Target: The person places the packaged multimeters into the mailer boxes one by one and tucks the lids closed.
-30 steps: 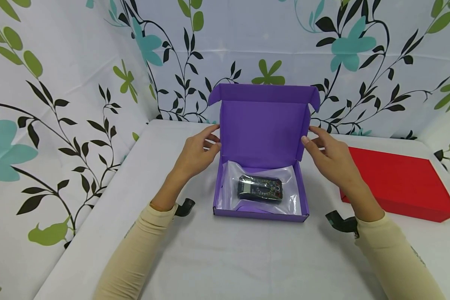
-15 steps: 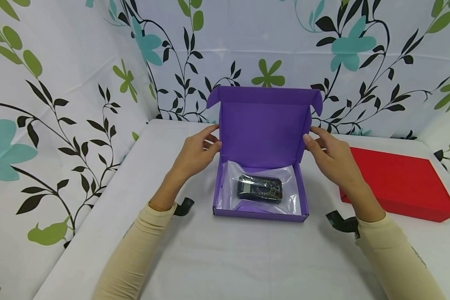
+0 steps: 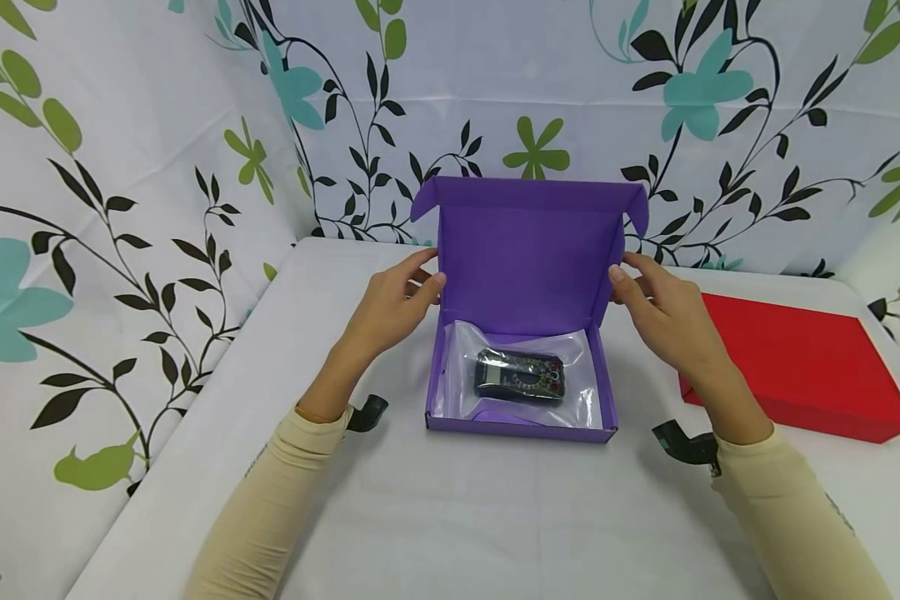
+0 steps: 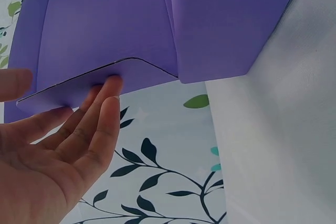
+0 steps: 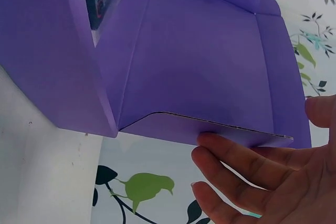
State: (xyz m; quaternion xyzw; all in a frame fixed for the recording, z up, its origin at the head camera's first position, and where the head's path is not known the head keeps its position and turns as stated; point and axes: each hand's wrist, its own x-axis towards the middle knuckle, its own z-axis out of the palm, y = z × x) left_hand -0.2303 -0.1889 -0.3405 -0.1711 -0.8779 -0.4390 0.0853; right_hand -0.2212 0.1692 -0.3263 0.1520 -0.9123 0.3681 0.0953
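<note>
A purple cardboard box (image 3: 523,432) stands with its lid (image 3: 528,258) raised roughly upright. Inside lies a black multimeter (image 3: 520,375) in a clear plastic bag (image 3: 461,392). My left hand (image 3: 390,308) is at the lid's left side; in the left wrist view its extended fingers (image 4: 97,124) touch the outside of the side flap (image 4: 105,80), the thumb apart. On the lid's right side is my right hand (image 3: 663,317). The right wrist view has its fingers (image 5: 236,161) against the outer flap (image 5: 220,132), with that thumb held away too.
A red box (image 3: 802,367) lies on the white-covered table (image 3: 525,517) at the right, partly behind my right wrist. Close behind the purple box hangs a leaf-patterned cloth (image 3: 570,83), which continues along the left side.
The lid has tilted slightly forward, its top edge now lower and wider in the head view. Both hands have shifted a little with it. The multimeter and red box stay put.
</note>
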